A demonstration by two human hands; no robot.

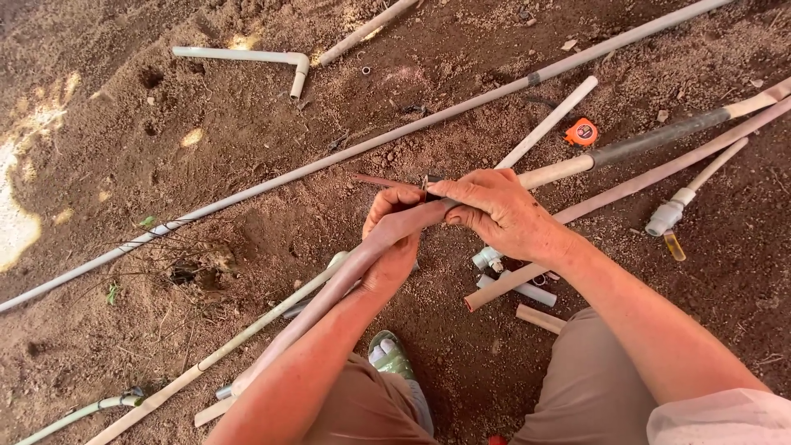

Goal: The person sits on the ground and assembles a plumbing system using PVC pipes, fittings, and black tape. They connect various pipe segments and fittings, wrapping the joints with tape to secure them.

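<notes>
Between both hands (pixel 445 222), dusty round pipe (pixel 329 292)

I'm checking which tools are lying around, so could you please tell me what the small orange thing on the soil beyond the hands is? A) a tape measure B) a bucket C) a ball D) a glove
A: the small orange thing is a tape measure, a squarish case with a dark round centre, lying on the soil between pale pipes, past the right hand.
</notes>
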